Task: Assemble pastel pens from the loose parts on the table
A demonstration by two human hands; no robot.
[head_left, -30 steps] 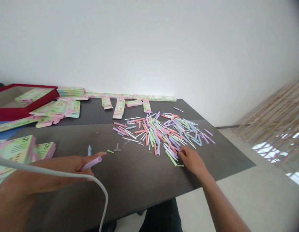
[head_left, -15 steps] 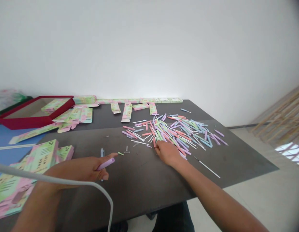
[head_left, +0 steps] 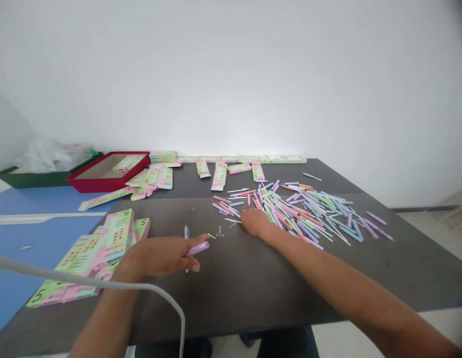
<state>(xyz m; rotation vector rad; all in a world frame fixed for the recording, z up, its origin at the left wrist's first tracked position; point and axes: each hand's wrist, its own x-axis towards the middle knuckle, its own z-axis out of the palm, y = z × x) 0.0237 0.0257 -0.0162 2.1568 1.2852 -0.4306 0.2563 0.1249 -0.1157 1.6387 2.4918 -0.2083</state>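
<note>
Right hand (head_left: 253, 222) has shifted left along the near edge of the pen pile (head_left: 296, 214) on the dark table (head_left: 223, 293), putting that end in reach, opening and hold hidden so can't tell, while left hand (head_left: 165, 256) stays part-closed on a purple tube (head_left: 198, 249).

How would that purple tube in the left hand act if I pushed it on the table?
The purple tube would probably roll, since it looks round. It seems stiff, sticking out straight from the left hand. It's likely light too, being so slim.
</note>
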